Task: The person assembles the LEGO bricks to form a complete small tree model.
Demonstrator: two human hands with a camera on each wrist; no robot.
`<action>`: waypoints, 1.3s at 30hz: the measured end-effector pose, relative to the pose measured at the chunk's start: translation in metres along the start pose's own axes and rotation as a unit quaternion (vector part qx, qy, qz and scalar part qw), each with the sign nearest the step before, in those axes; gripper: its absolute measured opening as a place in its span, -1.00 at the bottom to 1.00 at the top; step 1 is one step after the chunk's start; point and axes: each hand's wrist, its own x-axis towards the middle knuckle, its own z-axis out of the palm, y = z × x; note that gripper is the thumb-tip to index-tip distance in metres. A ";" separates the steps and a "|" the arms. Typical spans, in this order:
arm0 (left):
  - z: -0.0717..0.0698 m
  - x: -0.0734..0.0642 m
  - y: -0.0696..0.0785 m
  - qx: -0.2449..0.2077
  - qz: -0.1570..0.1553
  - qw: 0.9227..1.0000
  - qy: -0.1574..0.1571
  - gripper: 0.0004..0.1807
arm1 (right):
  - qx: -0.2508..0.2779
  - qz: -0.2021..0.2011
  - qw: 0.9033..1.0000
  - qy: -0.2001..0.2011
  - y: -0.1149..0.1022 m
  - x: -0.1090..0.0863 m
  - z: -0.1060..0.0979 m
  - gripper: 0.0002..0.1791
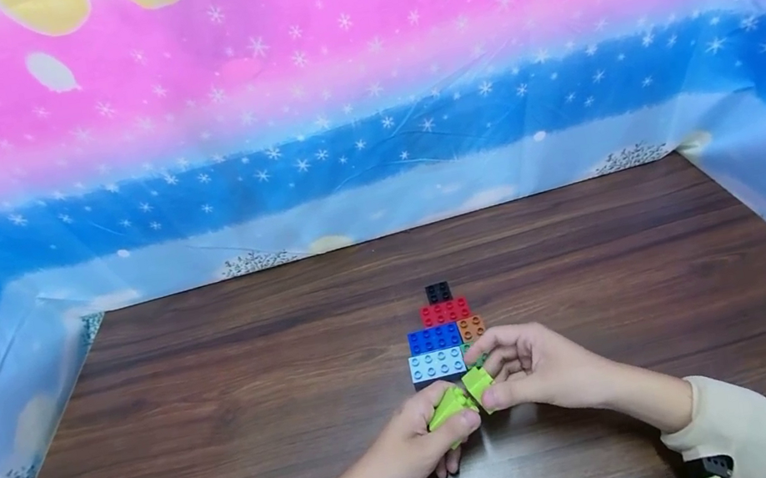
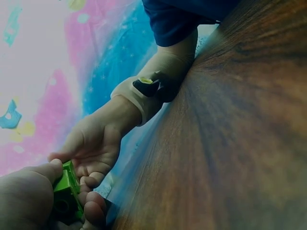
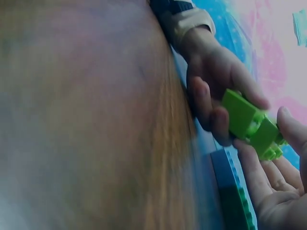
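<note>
Low over the table, my left hand [image 1: 424, 439] grips a lime-green toy brick [image 1: 448, 408] between thumb and fingers. My right hand [image 1: 545, 368] pinches a smaller lime-green brick [image 1: 478, 385] by its sides. In the right wrist view the left hand's brick [image 3: 239, 112] and the right hand's brick [image 3: 265, 138] meet end to end, studs showing at the outer end. Fingers of both hands cover part of the green plastic [image 2: 67, 191] in the left wrist view. Just beyond the hands lies a light blue brick [image 1: 438, 364], beside a green brick [image 1: 469, 351] partly hidden by right fingers.
Behind the light blue brick are a blue brick [image 1: 433, 339], an orange brick [image 1: 471, 328], a red brick [image 1: 444, 311] and a black brick [image 1: 438, 292], set in adjoining rows. The brown wooden table [image 1: 227, 400] ends at a patterned cloth [image 1: 336, 137].
</note>
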 end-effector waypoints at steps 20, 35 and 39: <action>0.000 0.001 0.000 0.025 0.001 1.000 -0.008 -0.72 | -0.027 -0.055 0.996 0.066 0.002 -0.003 0.018 -0.67; 0.001 0.000 -0.002 0.010 0.006 1.000 -0.016 -0.68 | -0.048 -0.069 0.994 0.076 0.003 -0.004 0.022 -0.68; 0.001 0.000 -0.003 0.004 0.013 1.000 -0.017 -0.69 | -0.062 -0.066 0.992 0.090 0.002 -0.006 0.025 -0.69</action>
